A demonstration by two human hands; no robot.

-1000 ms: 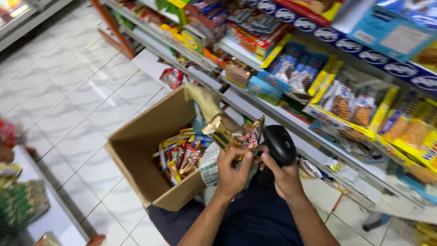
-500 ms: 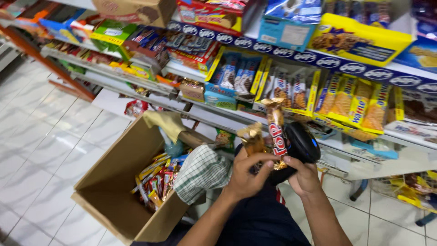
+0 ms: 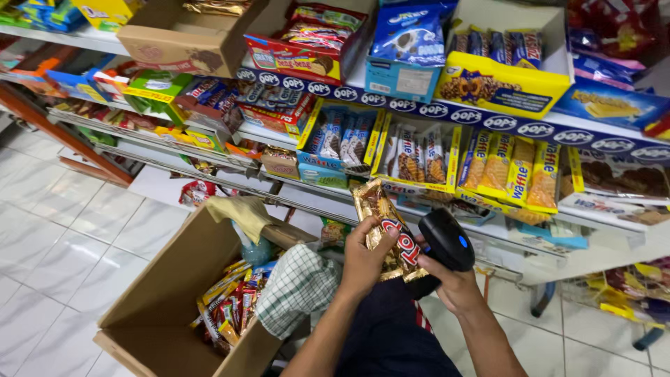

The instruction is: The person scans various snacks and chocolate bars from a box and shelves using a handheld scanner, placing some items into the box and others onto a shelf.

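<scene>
We judge the step in hand to be scanning: our left hand [image 3: 366, 262] holds a gold and red snack packet [image 3: 387, 230] up in front of the shelves, and our right hand [image 3: 453, 286] holds a black handheld scanner [image 3: 447, 244] just beside it, its head turned toward the wrapper. The left grip is closed round the lower half of the packet, fingers wrapped across its back and thumb on the near side; the right grip is closed round the scanner's handle. The packet stands nearly upright, tilted a little to the left, above our lap and level with the lower shelf [image 3: 488, 227] of wafer packs. Both forearms rise from the bottom edge and meet in the middle, wrists bent inward. To our left an open cardboard box [image 3: 160, 293] sits on the tiled floor [image 3: 63, 244], with more packets of the same sort inside and a checked cloth [image 3: 296, 286] draped over its near edge. Our guess is that the next move calls for turning the wrapper's code squarely to the scanner's window.
</scene>
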